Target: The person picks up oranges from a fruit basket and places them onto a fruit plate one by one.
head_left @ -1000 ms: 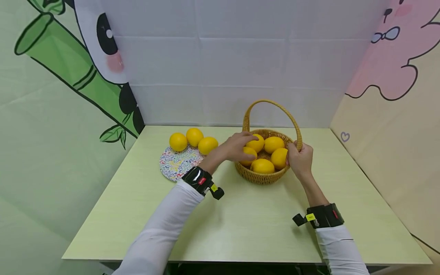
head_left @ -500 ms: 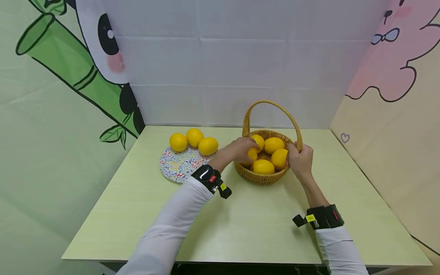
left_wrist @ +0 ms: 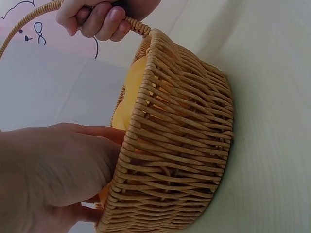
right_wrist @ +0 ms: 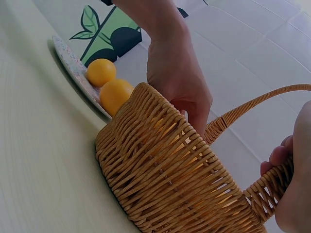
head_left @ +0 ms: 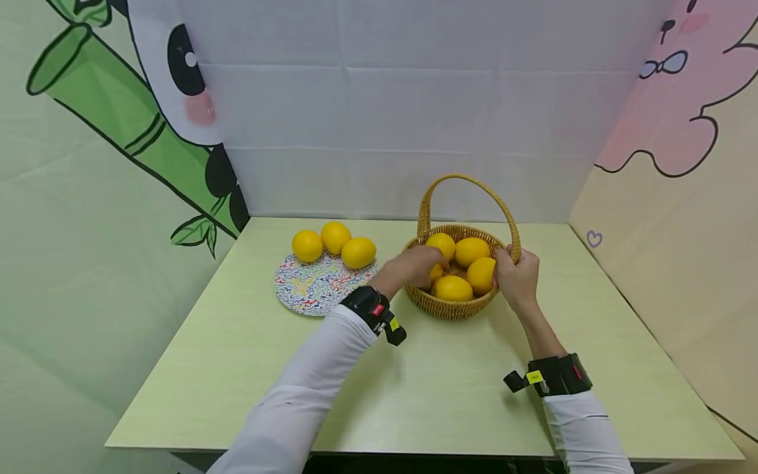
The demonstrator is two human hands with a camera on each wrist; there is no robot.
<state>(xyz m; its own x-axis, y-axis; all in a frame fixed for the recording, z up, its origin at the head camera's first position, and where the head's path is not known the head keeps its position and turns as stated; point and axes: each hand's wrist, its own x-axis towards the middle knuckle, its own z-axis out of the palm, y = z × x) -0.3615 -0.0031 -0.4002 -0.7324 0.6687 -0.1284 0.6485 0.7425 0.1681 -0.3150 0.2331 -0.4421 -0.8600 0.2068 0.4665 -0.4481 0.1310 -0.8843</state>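
Note:
A wicker basket (head_left: 450,309) with a tall arched handle (head_left: 468,179) stands on the table, with several yellow lemons (head_left: 472,251) inside. My left hand (head_left: 413,266) reaches over its left rim and grips a lemon (head_left: 436,272), mostly covered by the fingers. In the left wrist view the fingertips are hidden behind the wicker wall. At the basket's right side, my right hand (head_left: 518,276) holds the foot of the handle, fingers wrapped round it, as the right wrist view also shows.
Left of the basket lies a round plate (head_left: 308,286) with a colourful squiggle pattern. Three lemons (head_left: 358,253) sit together along its back edge. A pale wall (head_left: 379,178) rises behind the table (head_left: 462,395).
My left hand has moved right and down into the basket, its fingers closing round the left lemon. The right hand stays on the handle.

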